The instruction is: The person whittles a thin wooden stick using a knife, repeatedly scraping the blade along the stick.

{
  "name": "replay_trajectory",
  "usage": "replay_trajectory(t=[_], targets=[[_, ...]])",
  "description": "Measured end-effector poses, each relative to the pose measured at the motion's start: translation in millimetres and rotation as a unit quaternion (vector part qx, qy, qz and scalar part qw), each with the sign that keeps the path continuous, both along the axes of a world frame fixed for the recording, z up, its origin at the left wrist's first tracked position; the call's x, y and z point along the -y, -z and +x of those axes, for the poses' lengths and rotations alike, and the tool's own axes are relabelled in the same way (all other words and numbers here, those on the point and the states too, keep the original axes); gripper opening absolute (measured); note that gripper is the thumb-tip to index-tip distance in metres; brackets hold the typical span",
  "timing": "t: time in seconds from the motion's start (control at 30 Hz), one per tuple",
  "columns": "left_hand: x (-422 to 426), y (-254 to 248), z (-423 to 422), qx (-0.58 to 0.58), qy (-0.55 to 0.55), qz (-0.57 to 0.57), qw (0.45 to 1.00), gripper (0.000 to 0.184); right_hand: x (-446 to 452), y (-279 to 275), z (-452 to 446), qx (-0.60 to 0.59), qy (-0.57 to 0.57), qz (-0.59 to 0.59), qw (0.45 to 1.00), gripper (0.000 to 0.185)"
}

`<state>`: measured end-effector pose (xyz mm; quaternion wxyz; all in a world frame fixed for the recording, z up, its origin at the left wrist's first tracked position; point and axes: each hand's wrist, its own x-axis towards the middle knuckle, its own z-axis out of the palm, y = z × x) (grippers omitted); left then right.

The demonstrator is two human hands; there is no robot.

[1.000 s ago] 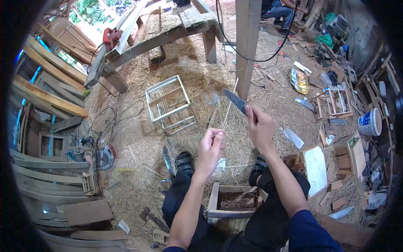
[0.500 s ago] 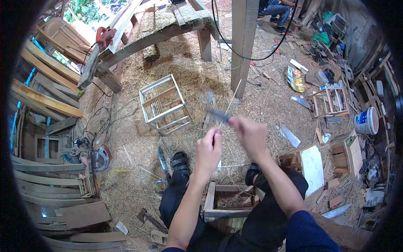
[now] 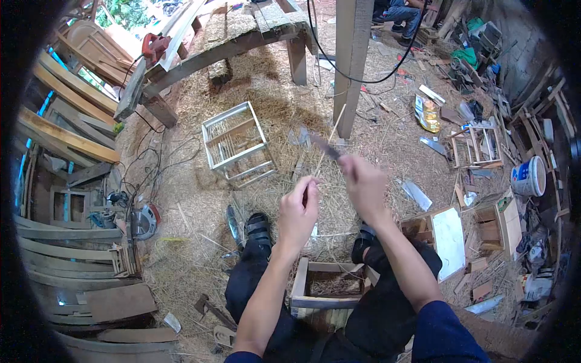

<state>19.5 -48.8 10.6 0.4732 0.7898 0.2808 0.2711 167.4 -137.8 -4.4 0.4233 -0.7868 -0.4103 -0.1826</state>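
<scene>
In the head view my left hand (image 3: 299,209) is closed, pinching the lower end of a thin pale stick (image 3: 332,134) that slants up and away to the right. My right hand (image 3: 365,189) grips a knife (image 3: 325,147), its dark blade pointing up and left near the stick. Whether the blade touches the stick I cannot tell. Below my hands, between my legs, stands a low wooden frame (image 3: 330,301). Ahead on the floor rests a small cage-like wooden frame (image 3: 238,162) with thin bars.
A wooden post (image 3: 353,66) rises ahead, with a dark cable (image 3: 387,77) looping across it. A workbench (image 3: 224,51) stands at the back left. Curved boards (image 3: 69,243) line the left side. To the right are a white bucket (image 3: 528,176) and wooden boxes (image 3: 497,225). Another person (image 3: 402,18) is at the back.
My right hand and the knife have shifted slightly up and right. The blade now tilts more steeply. My left hand has moved slightly lower and still holds the stick.
</scene>
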Motion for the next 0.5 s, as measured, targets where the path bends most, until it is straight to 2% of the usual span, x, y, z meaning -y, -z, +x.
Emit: replay_trajectory(t=[0.07, 0.2, 0.23, 0.33, 0.37, 0.47, 0.5], targets=[[0.4, 2.7, 0.6, -0.011, 0.005, 0.012, 1.000, 0.022, 2.1, 2.3, -13.1, 0.075, -0.088, -0.029, 0.993, 0.020], [5.0, 1.9, 1.3, 0.000, 0.008, 0.025, 1.000, 0.023, -5.5, 2.7, -1.2, -0.011, 0.022, 0.049, 0.998, 0.016], [5.4, 4.0, 1.3, -0.012, 0.005, 0.034, 0.999, 0.023, -3.1, 2.3, -4.3, -0.014, 0.015, 0.034, 0.999, 0.013], [11.5, 2.7, -0.9, 0.004, -0.003, 0.007, 1.000, 0.023, 1.0, 2.7, -34.4, 0.042, -0.104, 0.013, 0.994, 0.011], [13.1, 4.1, -2.2, 0.015, 0.004, 0.013, 1.000, 0.022, 3.2, 2.1, -35.5, 0.029, -0.105, -0.010, 0.994, 0.008], [13.1, 5.9, -7.0, 0.026, 0.019, 0.029, 0.999, 0.022, -0.1, -2.4, -17.0, -0.003, 0.003, 0.089, 0.996, 0.007], [14.0, 6.2, -9.8, 0.015, 0.019, 0.029, 0.999, 0.021, 4.6, -4.9, -12.9, -0.065, 0.039, 0.009, 0.997, 0.009]])
